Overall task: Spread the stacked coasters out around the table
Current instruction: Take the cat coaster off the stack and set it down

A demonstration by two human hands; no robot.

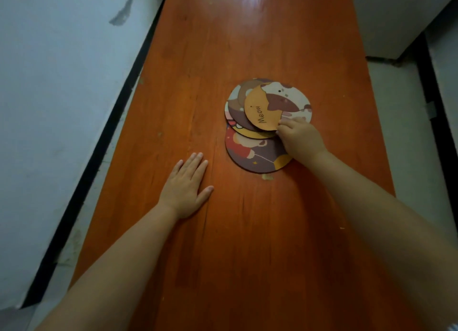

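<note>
Coaster pile (266,122) sat mid-desk, toward right edge, loosely fanned. Right hand (301,138) was on it, pinching near rim of orange "Meow" coaster (260,109) (tilted up). Left hand (187,187) lay flat, empty, on desk (247,256), apart, leftward of pile.

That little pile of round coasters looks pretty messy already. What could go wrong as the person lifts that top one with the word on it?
The right hand pinches only the edge of the tilted Meow coaster, so it could slip from the fingers. Its wrist rests over the purple coaster, which may get dragged along. The left hand lies flat on the table, away from the pile, so nothing steadies the other coasters.
</note>
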